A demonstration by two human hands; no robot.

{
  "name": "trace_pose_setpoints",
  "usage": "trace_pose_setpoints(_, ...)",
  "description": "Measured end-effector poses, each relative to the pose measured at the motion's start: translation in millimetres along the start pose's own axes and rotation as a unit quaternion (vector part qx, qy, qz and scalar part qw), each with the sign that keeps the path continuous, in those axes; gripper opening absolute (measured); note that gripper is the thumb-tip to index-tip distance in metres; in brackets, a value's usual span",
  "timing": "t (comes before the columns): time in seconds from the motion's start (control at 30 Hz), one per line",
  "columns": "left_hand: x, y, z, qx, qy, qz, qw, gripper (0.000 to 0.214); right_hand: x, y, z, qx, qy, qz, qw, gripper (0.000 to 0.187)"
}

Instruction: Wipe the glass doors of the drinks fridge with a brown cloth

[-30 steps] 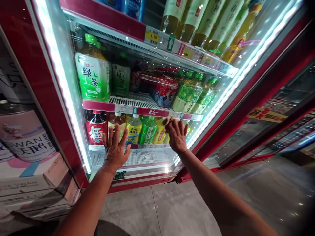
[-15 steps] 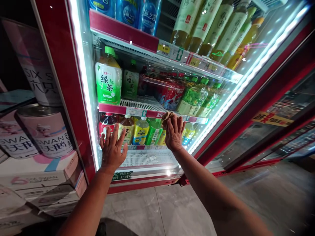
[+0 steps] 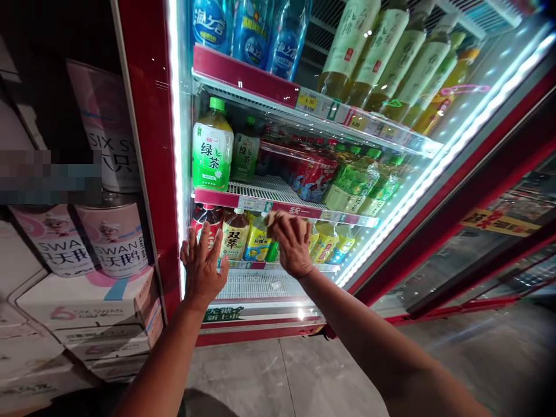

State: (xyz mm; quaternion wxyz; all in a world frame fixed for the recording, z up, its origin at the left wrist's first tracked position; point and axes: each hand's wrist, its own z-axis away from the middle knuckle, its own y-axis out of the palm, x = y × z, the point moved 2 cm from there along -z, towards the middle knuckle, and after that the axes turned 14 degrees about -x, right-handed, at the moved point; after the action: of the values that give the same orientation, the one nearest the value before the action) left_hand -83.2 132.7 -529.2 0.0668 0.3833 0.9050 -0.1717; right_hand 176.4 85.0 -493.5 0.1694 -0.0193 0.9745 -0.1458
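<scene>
Flat against the glass door (image 3: 278,174) of a lit drinks fridge rests my left hand (image 3: 203,266), its fingers spread and holding nothing. Behind its fingers stands a bottle with a red label (image 3: 207,217) on the lower shelf. My right hand (image 3: 296,246), slightly blurred, presses a crumpled brown cloth (image 3: 274,225) to the glass, in front of the lower row of bottles. Part of the cloth is hidden under the fingers. Left of the cloth are a bottle with a cream label (image 3: 234,237) and a yellow-and-blue lemon drink bottle (image 3: 257,240).
A green tea bottle (image 3: 212,147) and a red multipack (image 3: 313,176) sit on the middle shelf. Blue bottles (image 3: 252,35) stand above. Pink beer cans (image 3: 113,237) on white cartons (image 3: 95,301) are stacked at the left. Another fridge (image 3: 478,243) is at the right.
My right hand has slid left across the glass with the cloth, nearer my left hand. The left hand stays on the glass. The view has shifted, so the fridge appears further right.
</scene>
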Motion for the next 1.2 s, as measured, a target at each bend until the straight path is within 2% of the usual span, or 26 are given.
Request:
trace_pose_setpoints(0.07, 1, -1.5, 0, 0.006, -0.005, 0.003, 1.0, 0.083, 13, 2, 6, 0.05, -0.071, -0.041, 0.995, 0.065)
trace_pose_setpoints(0.13, 2, -2.6, -1, 0.008, -0.015, 0.008, 1.0, 0.081, 18, 2, 4, 0.082, -0.104, -0.063, 0.989, 0.068)
trace_pose_setpoints(0.2, 3, -3.3, -1, 0.008, -0.021, 0.008, 1.0, 0.081, 16, 4, -7, 0.073, -0.08, -0.051, 0.993, 0.067)
trace_pose_setpoints(0.27, 4, -4.1, -2, 0.0, -0.017, 0.006, 1.0, 0.082, 16, 7, -18, 0.044, -0.025, -0.019, 0.999, 0.064)
trace_pose_setpoints(0.33, 6, -5.4, -3, -0.013, -0.011, 0.006, 1.0, 0.083, 23, 11, -21, 0.027, 0.006, -0.002, 1.0, 0.062)
trace_pose_setpoints(0.4, 8, -7.2, -3, -0.024, -0.006, 0.006, 1.0, 0.084, 35, 14, -17, 0.041, -0.021, -0.017, 0.999, 0.063)
trace_pose_setpoints(0.53, 11, -9.2, -3, -0.016, -0.02, 0.004, 1.0, 0.084, 52, 13, -23, 0.08, -0.125, -0.07, 0.986, 0.067)
trace_pose_setpoints(0.6, 11, -9.0, -3, -0.008, -0.029, 0.005, 1.0, 0.085, 54, 13, -39, 0.061, -0.11, -0.062, 0.99, 0.066)
trace_pose_setpoints(0.7, 13, -8.7, -2, -0.007, -0.036, 0.006, 0.999, 0.088, 63, 18, -58, 0.023, -0.031, -0.034, 0.999, 0.065)
trace_pose_setpoints(0.73, 14, -8.8, -2, -0.01, -0.038, 0.006, 0.999, 0.088, 69, 20, -59, 0.026, -0.027, -0.036, 0.999, 0.065)
trace_pose_setpoints(0.9, 19, -12.3, -6, -0.035, -0.049, 0.012, 0.998, 0.076, 99, 24, -54, 0.09, -0.152, -0.102, 0.979, 0.063)
trace_pose_setpoints(0.97, 19, -14.9, -9, -0.048, -0.052, 0.01, 0.997, 0.074, 103, 24, -67, 0.084, -0.148, -0.105, 0.98, 0.063)
trace_pose_setpoints(1.1, 22, -19.0, -12, -0.055, -0.056, -0.01, 0.997, 0.072, 114, 30, -94, 0.047, -0.075, -0.069, 0.994, 0.062)
trace_pose_setpoints(1.2, 28, -21.2, -10, -0.068, -0.077, -0.023, 0.994, 0.071, 129, 35, -89, 0.037, -0.118, -0.064, 0.99, 0.055)
